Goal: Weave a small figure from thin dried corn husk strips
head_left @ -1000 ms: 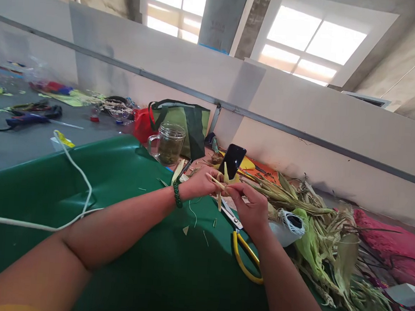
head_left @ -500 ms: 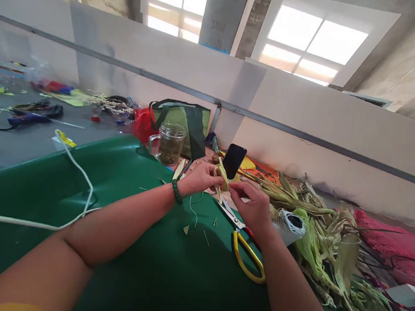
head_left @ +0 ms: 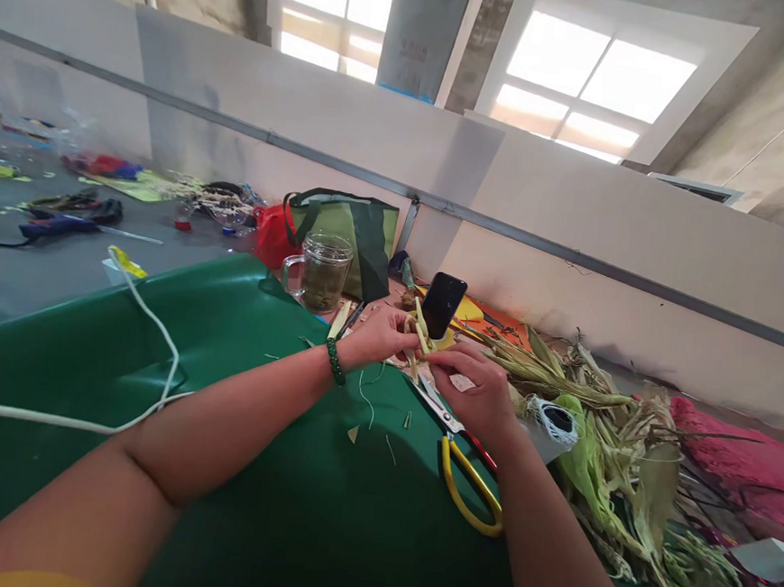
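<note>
Pale strips of corn husk [head_left: 423, 326] are pinched between the thumb and fingers of my left hand [head_left: 387, 334], which wears a dark green bead bracelet at the wrist. My right hand [head_left: 472, 386] has its thumb and forefinger pressed together at the lower end of the same husk; the fingertips are small and partly hidden. Just beneath both hands lie scissors [head_left: 469, 476] with yellow and red handles, blades apart and pointing away. Small husk scraps [head_left: 353, 434] and pieces of thread [head_left: 368, 405] rest on the green mat [head_left: 267, 501].
A glass mug [head_left: 323, 279] of liquid stands behind my left hand, before a green bag [head_left: 369, 237]. A phone [head_left: 444, 302] leans upright beyond the hands. On the right are a white string spool [head_left: 554, 421] and heaped corn husks [head_left: 623, 456]. A white cable [head_left: 158, 329] crosses the mat's left.
My right hand has shifted slightly left and down, with its fingers closer to my left hand. The left hand keeps its hold on the husk almost in place.
</note>
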Action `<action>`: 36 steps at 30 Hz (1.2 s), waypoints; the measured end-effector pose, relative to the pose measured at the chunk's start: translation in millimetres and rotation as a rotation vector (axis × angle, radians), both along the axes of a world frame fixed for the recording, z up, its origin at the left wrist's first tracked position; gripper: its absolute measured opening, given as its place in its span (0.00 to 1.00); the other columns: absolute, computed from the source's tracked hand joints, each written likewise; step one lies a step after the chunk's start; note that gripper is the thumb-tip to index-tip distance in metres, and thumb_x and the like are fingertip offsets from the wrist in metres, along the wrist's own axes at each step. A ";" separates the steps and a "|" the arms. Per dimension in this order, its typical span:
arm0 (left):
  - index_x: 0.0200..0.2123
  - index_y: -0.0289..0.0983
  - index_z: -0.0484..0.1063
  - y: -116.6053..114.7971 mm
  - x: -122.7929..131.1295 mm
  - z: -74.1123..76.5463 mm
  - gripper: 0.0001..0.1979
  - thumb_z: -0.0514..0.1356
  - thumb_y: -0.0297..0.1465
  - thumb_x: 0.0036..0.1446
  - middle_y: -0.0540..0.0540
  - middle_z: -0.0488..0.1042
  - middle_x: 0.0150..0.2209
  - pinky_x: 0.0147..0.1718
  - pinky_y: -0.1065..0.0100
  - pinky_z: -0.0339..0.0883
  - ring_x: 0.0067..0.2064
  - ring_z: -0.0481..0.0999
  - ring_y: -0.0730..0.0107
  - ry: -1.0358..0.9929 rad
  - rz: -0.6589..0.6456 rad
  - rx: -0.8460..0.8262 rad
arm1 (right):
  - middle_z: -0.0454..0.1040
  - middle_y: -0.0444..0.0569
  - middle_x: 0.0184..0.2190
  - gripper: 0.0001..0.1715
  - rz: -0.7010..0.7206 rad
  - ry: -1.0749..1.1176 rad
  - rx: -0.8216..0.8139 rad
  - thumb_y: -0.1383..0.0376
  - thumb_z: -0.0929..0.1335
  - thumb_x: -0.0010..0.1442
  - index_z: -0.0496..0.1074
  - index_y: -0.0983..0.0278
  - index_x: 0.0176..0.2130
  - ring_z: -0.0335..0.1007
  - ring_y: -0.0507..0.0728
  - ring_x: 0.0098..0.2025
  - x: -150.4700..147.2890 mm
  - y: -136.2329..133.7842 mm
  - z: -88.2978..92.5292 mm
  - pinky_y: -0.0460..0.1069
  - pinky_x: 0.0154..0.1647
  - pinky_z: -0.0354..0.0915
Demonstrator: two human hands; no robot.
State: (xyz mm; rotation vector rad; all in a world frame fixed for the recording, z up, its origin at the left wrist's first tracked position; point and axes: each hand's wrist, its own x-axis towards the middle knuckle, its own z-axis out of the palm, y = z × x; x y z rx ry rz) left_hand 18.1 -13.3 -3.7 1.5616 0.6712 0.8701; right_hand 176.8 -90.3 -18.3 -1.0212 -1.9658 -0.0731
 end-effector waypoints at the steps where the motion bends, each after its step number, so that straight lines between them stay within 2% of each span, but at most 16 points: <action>1: 0.18 0.33 0.70 0.6 0.0 -0.7 0.06 0.59 0.19 0.42 0.54 0.71 0.15 0.18 0.80 0.59 0.18 0.68 0.81 -0.001 -0.005 0.010 | 0.78 0.47 0.31 0.11 0.025 0.005 -0.013 0.69 0.66 0.57 0.78 0.58 0.36 0.74 0.54 0.32 0.1 -0.3 0.5 0.49 0.34 0.70; 7: 0.18 0.33 0.69 6.5 0.2 -8.1 0.05 0.58 0.22 0.42 0.54 0.69 0.16 0.18 0.79 0.55 0.19 0.66 0.81 0.039 -0.040 0.181 | 0.78 0.46 0.29 0.11 0.087 0.003 -0.067 0.71 0.66 0.56 0.78 0.59 0.33 0.74 0.53 0.30 -0.6 -2.1 3.8 0.49 0.33 0.70; 11: 0.24 0.32 0.71 7.6 -0.1 -11.3 0.04 0.58 0.21 0.41 0.55 0.69 0.18 0.20 0.78 0.55 0.21 0.65 0.80 0.108 0.043 0.349 | 0.77 0.46 0.29 0.12 0.114 -0.041 -0.095 0.72 0.65 0.57 0.77 0.60 0.34 0.73 0.53 0.31 -1.5 -3.6 4.2 0.48 0.33 0.69; 15: 0.29 0.32 0.71 5.0 -1.3 -9.9 0.08 0.58 0.22 0.41 0.55 0.67 0.20 0.21 0.77 0.54 0.23 0.63 0.79 0.195 0.133 0.479 | 0.72 0.43 0.25 0.16 0.071 -0.067 -0.105 0.73 0.65 0.55 0.73 0.61 0.42 0.68 0.51 0.26 -2.0 -5.3 3.4 0.46 0.29 0.67; 19: 0.25 0.33 0.69 2.7 -1.8 -8.0 0.05 0.58 0.21 0.40 0.55 0.67 0.20 0.21 0.77 0.53 0.23 0.63 0.78 0.262 0.140 0.490 | 0.73 0.42 0.25 0.19 0.068 -0.012 -0.209 0.71 0.66 0.55 0.70 0.62 0.47 0.69 0.51 0.26 -1.7 -4.1 0.7 0.46 0.29 0.68; 22: 0.25 0.33 0.68 2.1 -0.9 -8.8 0.05 0.59 0.22 0.39 0.55 0.66 0.19 0.21 0.76 0.53 0.23 0.63 0.78 0.275 0.144 0.455 | 0.75 0.44 0.24 0.09 -0.029 0.052 -0.214 0.66 0.67 0.56 0.74 0.62 0.39 0.70 0.52 0.25 -1.1 -0.5 -3.1 0.47 0.27 0.68; 24: 0.26 0.33 0.68 1.5 0.0 -9.7 0.06 0.60 0.22 0.39 0.55 0.66 0.19 0.21 0.76 0.54 0.23 0.64 0.78 0.258 0.146 0.447 | 0.76 0.45 0.23 0.05 -0.116 0.079 -0.180 0.64 0.68 0.56 0.74 0.63 0.32 0.70 0.52 0.23 -1.1 1.7 -5.1 0.46 0.25 0.66; 26: 0.27 0.33 0.68 0.3 0.7 -10.3 0.06 0.59 0.22 0.41 0.56 0.66 0.19 0.22 0.76 0.54 0.23 0.64 0.78 0.247 0.151 0.463 | 0.75 0.44 0.22 0.06 -0.170 0.090 -0.132 0.65 0.68 0.55 0.74 0.63 0.29 0.69 0.51 0.22 -1.8 2.9 -6.3 0.45 0.24 0.65; 30: 0.31 0.33 0.69 -3.3 2.5 -10.6 0.09 0.56 0.21 0.42 0.55 0.68 0.20 0.22 0.77 0.56 0.22 0.65 0.78 0.261 0.158 0.495 | 0.75 0.44 0.23 0.06 -0.190 0.058 -0.015 0.66 0.67 0.56 0.73 0.62 0.29 0.69 0.50 0.22 -4.7 3.3 -8.0 0.45 0.25 0.65; 33: 0.33 0.32 0.70 -6.9 5.2 -11.5 0.11 0.58 0.21 0.41 0.54 0.69 0.21 0.22 0.76 0.56 0.23 0.65 0.77 0.244 0.160 0.497 | 0.76 0.44 0.24 0.05 -0.189 0.052 0.052 0.65 0.67 0.57 0.73 0.62 0.29 0.70 0.51 0.23 -6.4 4.4 -10.6 0.46 0.27 0.66; 36: 0.29 0.32 0.70 -11.6 8.7 -12.9 0.08 0.59 0.22 0.40 0.54 0.67 0.21 0.21 0.77 0.55 0.23 0.63 0.78 0.189 0.052 0.433 | 0.77 0.45 0.26 0.04 -0.224 0.126 0.069 0.63 0.68 0.58 0.72 0.61 0.32 0.71 0.52 0.24 -7.2 5.6 -13.2 0.47 0.27 0.67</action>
